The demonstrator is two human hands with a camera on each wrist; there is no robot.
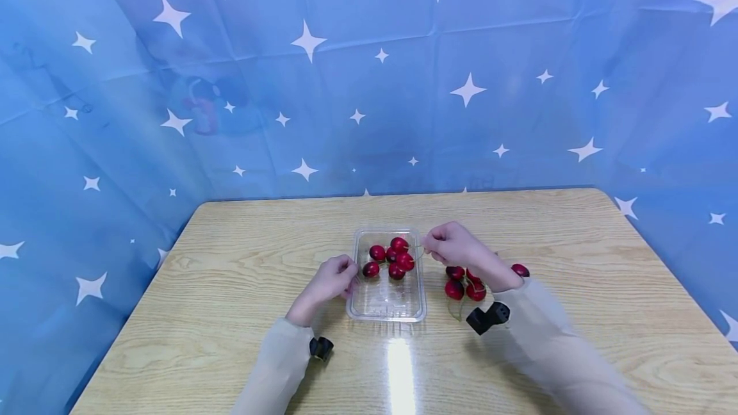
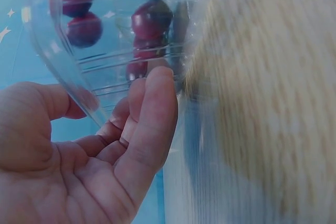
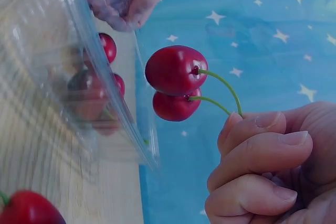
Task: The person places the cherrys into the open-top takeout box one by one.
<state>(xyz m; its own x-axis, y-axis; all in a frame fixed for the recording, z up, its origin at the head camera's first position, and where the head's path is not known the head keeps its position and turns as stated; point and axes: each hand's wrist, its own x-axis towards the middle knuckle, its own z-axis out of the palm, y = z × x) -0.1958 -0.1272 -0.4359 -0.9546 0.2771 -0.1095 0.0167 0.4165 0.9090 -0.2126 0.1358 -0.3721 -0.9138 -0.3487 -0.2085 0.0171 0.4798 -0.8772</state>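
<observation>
A clear plastic box lies on the table with several dark red cherries in it. My left hand grips the box's left rim; in the left wrist view the thumb is at the rim and the fingers curl against the outer wall. At the box's right edge, my right hand pinches two green stems between thumb and fingertips. From those stems hangs a pair of glossy red cherries, by the box rim in the right wrist view. Below my right forearm lie more cherries, some partly hidden by it.
The wooden table carries the box and the loose cherries. One cherry lies right of my right wrist. A blue curtain with white stars hangs behind the table's back edge. Black wrist cameras sit on both sleeves.
</observation>
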